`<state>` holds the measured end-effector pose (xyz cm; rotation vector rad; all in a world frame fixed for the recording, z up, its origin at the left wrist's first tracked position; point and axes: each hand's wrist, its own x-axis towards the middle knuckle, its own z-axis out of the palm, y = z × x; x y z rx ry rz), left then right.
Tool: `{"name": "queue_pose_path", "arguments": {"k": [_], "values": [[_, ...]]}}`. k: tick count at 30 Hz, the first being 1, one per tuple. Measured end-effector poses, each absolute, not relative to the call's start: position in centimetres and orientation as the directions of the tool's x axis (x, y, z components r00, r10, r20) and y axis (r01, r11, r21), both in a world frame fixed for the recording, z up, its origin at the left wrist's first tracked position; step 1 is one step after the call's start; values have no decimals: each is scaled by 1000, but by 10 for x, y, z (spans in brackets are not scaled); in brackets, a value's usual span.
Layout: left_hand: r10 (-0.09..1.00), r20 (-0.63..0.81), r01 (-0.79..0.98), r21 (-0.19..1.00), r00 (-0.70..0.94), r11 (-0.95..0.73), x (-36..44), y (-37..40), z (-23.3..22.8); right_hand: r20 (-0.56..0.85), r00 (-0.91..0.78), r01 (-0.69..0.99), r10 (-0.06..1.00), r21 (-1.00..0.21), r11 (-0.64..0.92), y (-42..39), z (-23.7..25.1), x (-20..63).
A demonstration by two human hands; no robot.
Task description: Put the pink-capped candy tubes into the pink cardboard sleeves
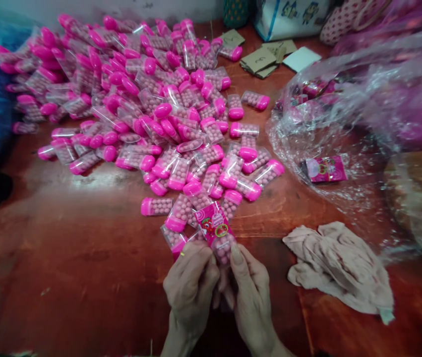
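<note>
Both hands meet low at centre: my left hand (192,282) and my right hand (250,292) pinch between fingertips one clear tube of pink candy balls (221,243), its pink printed label (213,224) facing up and tilted away from me; a second tube (173,239) seems tucked under my left fingers, though blur hides the grip. Just beyond lies a heap of pink-capped tubes (151,109) spread over the red-brown table (65,258). Right of my hands, a crumpled pale cloth (339,265); farther right, a clear plastic bag (359,99) holding a loose label (326,168); cardboard pieces (263,59) near the far edge
</note>
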<state>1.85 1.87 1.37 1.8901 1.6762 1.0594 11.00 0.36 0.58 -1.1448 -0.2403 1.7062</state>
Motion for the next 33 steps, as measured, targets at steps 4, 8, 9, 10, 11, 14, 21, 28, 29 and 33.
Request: {"name": "queue_pose_path", "arguments": {"k": [4, 8, 9, 10, 11, 14, 21, 28, 29, 33], "values": [[946, 324, 684, 689, 6, -240, 17, 17, 11, -554, 12, -591, 832, -675, -441, 6, 5, 110], [947, 322, 696, 684, -18, -220, 15, 13, 8, -523, -1, -478, 853, -749, -459, 6, 6, 112], [947, 321, 690, 690, -24, -217, 15, 12, 8, -510, -3, -454, 860, -766, -456, 5, 5, 113], [947, 320, 684, 696, -25, -217, 14, 11, 8, -498, 0, -436, 867, -781, -448, 4, 5, 113], [948, 318, 680, 700, -22, -219, 14, 10, 7, -487, 9, -425, 873, -793, -438, 4, 5, 114], [946, 325, 685, 693, -21, -223, 12, 7, 6, -477, 30, -408, 878, -808, -425, 2, 4, 118], [938, 345, 686, 689, -28, -233, 13, 2, 9, -450, 63, -305, 891, -858, -412, 5, 1, 122], [939, 339, 681, 674, 62, -288, 17, 6, 12, -447, 71, -358, 892, -846, -396, 7, 0, 121], [936, 345, 678, 671, 70, -299, 17, 6, 12, -447, 76, -362, 892, -846, -393, 7, 0, 120], [947, 313, 677, 680, 77, -280, 17, 7, 12, -456, 77, -363, 887, -841, -401, 6, 1, 120]]}}
